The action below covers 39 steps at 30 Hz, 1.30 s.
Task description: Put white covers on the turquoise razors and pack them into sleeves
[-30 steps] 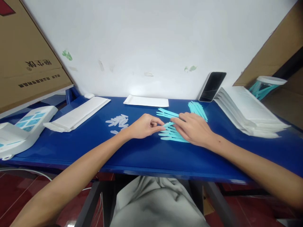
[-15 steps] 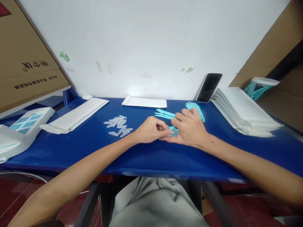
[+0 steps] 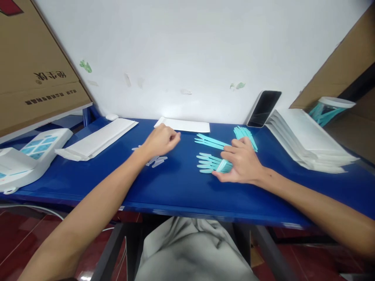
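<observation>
My right hand (image 3: 241,162) is closed, with the thumb and fingers around a thin teal plastic stick (image 3: 225,165) that has a pale, shiny end. Under and beside that hand lies a row of similar teal sticks (image 3: 205,162). More of them form a bundle (image 3: 209,140) just behind, and another pile (image 3: 246,134) sits beyond the knuckles. My left hand (image 3: 162,140) has curled fingers and is over small translucent plastic sleeves (image 3: 158,161), partly covering them. Whether anything is between its fingertips is hidden.
White padded envelopes (image 3: 313,136) are stacked at the right, another envelope (image 3: 99,138) lies left, and a flat white packet (image 3: 187,125) at the back. A phone (image 3: 263,109) leans on the wall. A teal-filled jar (image 3: 331,109) and a white device (image 3: 38,156) flank the blue table (image 3: 175,191).
My left hand has left my right hand and moved left and back over the translucent sleeves. My right hand stays by the teal sticks, and the stick in it shows more clearly.
</observation>
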Motion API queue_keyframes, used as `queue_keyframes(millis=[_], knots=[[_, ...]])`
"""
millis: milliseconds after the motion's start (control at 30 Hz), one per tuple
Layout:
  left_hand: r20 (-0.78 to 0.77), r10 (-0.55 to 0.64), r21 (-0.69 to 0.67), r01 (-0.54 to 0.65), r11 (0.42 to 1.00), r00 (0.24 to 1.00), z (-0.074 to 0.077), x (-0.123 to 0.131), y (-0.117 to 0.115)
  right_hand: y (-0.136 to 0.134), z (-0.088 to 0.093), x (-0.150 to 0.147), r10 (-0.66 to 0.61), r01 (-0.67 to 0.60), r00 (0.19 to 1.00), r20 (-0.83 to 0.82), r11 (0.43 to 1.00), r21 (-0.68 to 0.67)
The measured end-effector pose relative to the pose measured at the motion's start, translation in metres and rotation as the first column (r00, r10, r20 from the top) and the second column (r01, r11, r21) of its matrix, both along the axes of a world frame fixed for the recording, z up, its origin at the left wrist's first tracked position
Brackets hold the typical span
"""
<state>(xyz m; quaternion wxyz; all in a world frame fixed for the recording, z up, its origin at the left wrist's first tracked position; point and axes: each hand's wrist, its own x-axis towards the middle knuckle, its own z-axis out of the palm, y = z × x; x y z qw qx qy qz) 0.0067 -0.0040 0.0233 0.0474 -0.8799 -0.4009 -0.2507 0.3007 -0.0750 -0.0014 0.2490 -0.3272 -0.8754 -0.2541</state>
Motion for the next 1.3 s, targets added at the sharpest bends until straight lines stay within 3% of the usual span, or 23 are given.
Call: queue_keyframes(millis=[133,200,467,600,767,1000,1167,1300], knots=[[-0.133,0.316,0.012,-0.317,0.948,0.939,0.011,-0.043,0.019,0.004,-0.002,0.005,-0.014,0.014,1.0,-0.016,1.0,0.015],[-0.183,0.372,-0.011,-0.381,0.925,0.91,0.015,-0.06,0.026,0.005,-0.003,0.006,-0.016,0.017,1.0,-0.019,1.0,0.011],[-0.293,0.191,-0.348,-0.291,0.891,0.937,0.015,-0.092,0.037,0.01,-0.002,0.014,0.024,-0.025,0.999,0.027,0.999,0.033],[-0.305,0.12,-0.432,-0.25,0.867,0.945,0.012,-0.093,0.04,0.006,-0.001,0.01,-0.022,0.033,0.998,0.06,0.98,-0.194],[-0.305,0.112,-0.412,-0.237,0.88,0.946,0.008,-0.084,0.04,0.004,-0.006,0.008,-0.016,0.012,1.0,-0.005,0.919,-0.394],[-0.27,0.052,-0.342,-0.146,0.928,0.961,-0.003,-0.067,0.039,0.008,-0.01,0.01,0.084,-0.137,0.986,-0.144,0.902,-0.41],[-0.25,0.025,-0.357,-0.116,0.927,0.968,-0.002,-0.055,0.033,0.009,-0.005,0.009,0.024,-0.105,0.988,-0.152,0.827,-0.553],[-0.232,0.02,-0.328,-0.097,0.939,0.972,-0.002,-0.049,0.031,0.019,-0.003,0.017,-0.131,0.003,0.976,-0.176,0.811,-0.585]])
